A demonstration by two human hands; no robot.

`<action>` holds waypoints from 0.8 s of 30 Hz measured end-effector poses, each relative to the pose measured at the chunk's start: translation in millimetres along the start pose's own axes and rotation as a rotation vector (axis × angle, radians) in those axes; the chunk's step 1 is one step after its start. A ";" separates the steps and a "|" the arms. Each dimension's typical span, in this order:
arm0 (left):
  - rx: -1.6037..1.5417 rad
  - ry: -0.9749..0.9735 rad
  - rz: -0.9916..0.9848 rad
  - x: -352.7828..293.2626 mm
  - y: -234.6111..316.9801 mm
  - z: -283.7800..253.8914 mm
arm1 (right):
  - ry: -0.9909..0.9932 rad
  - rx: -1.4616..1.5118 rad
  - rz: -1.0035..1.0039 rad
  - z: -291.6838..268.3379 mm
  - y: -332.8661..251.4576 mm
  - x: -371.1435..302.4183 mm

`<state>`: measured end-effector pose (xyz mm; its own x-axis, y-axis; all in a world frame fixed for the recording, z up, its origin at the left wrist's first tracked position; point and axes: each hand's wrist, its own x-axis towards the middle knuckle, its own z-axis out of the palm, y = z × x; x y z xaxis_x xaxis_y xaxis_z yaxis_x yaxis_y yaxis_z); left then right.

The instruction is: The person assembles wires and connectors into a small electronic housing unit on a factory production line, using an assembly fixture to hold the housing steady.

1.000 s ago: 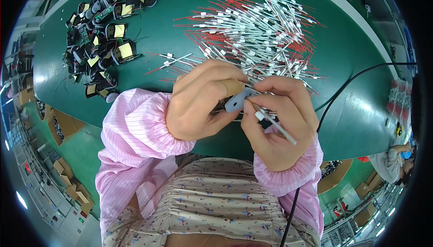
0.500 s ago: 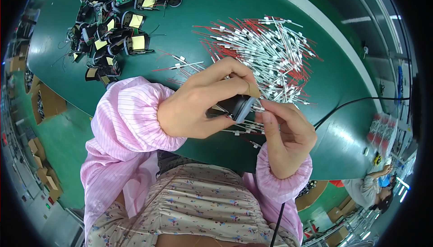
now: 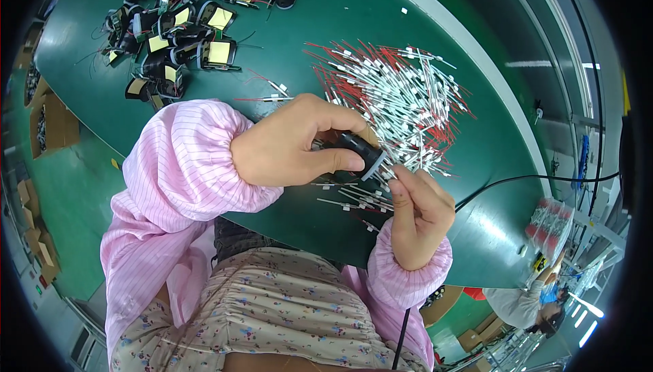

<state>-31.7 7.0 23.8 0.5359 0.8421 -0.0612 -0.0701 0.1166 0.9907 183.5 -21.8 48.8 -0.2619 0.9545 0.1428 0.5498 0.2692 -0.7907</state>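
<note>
Left hand clamped on a black housing, above the green surface, grey end toward the right hand. Right thumb and forefinger nearly together by that end; can't tell if they grip anything. Left fingers hide part of the housing. Big pile of white-and-red wires just beyond the hands, loose wires nearer the edge. Black parts with yellow pads clustered upper left. Black cable right, clear bag far right.

Pink sleeves are striped, the near garment floral cream, the table green, wires red and white, casing black.
</note>
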 end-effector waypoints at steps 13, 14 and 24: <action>0.430 0.139 0.409 2.9 -16.7 10.5 | 0.022 -0.192 -0.148 13.9 -1.7 0.3; 0.330 0.078 0.397 3.0 -15.2 6.6 | 0.018 -0.188 -0.149 12.2 0.9 0.2; 0.450 0.126 0.376 1.3 -2.9 1.7 | 0.034 -0.008 -0.021 11.7 4.7 2.8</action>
<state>-29.3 6.9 21.0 0.4373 0.8415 0.3172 0.1419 -0.4129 0.8997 176.0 -19.4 38.5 -0.2462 0.9525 0.1794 0.5511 0.2898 -0.7825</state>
